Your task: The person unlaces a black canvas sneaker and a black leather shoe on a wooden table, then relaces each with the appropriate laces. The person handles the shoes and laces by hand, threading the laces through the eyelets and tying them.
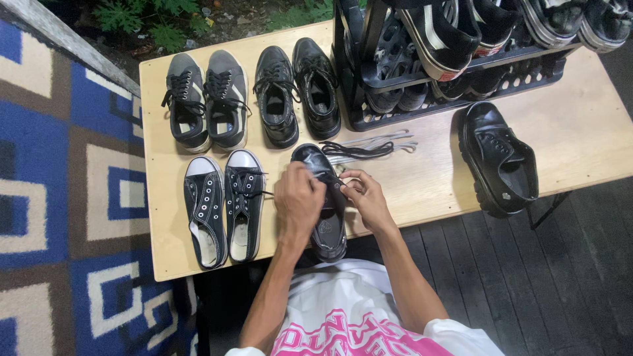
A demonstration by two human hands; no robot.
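A glossy black leather shoe point(324, 198) lies near the front edge of the light wooden table point(428, 178), toe pointing away from me. My left hand point(298, 201) rests over its left side and grips it. At the eyelets on the shoe's right side, my right hand point(366, 196) pinches a thin black lace. Loose black and grey laces point(369, 146) lie just beyond the toe. The matching black shoe point(500, 158) stands alone at the right.
Black-and-white canvas sneakers point(224, 204) lie left of my hands. Behind them sit grey sneakers point(206, 100) and black lace-up shoes point(298, 92). A black plastic shoe rack point(455, 56) full of shoes fills the back right. A patterned blue rug point(66, 198) lies left; dark floorboards lie right.
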